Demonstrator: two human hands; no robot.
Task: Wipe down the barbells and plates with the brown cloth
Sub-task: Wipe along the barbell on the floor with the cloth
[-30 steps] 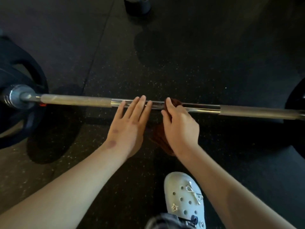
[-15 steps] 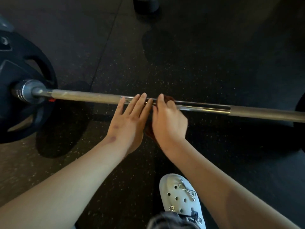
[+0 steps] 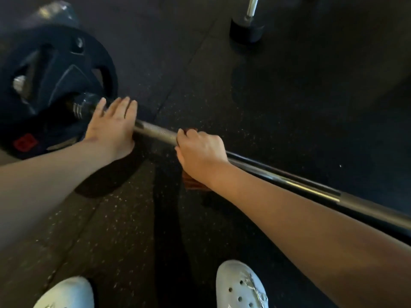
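– On the dark speckled floor (image 3: 289,96), how does the barbell (image 3: 155,132) lie?
– Slantwise. It runs from the black plate (image 3: 66,70) at the far left of the floor down toward the near right. The plate stands on edge with the bar's end through it.
– And the hands?
– They are apart, and both are on the bar. The left hand (image 3: 111,127) lies flat over it with the fingers straight, just beside the ribbed collar (image 3: 83,105) by the plate. The right hand (image 3: 201,152) sits further along the shaft. Its fingers are curled round the bar and clamp the brown cloth (image 3: 191,131) against it.
– How much cloth shows?
– A fold shows above the knuckles, and a tail hangs beneath the wrist.
– Anything else down there?
– There are white clogs (image 3: 242,285) at the near side. At the far side, the black end of another weight (image 3: 246,30) rests on the floor.
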